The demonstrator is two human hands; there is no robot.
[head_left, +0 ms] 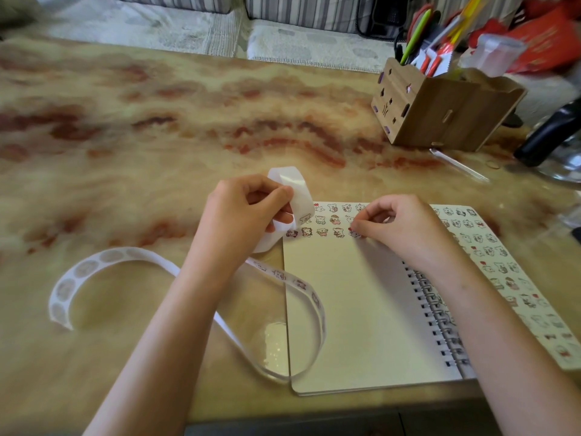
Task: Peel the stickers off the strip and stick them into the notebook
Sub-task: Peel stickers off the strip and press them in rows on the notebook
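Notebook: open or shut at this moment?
Open. The notebook lies flat, a cream page facing up, its spiral binding exposed, the right hand pressing a sticker onto it.

A glossy tabletop [132, 127] of cream stone veined with rust-red fills the view; soft light glints off it; beyond its far edge runs a grey striped sofa [176, 1] with pale patterned cushions [132, 23]; a dark floor [345, 429] shows below the near edge.

No readable text, label, number or brand shows anywhere.
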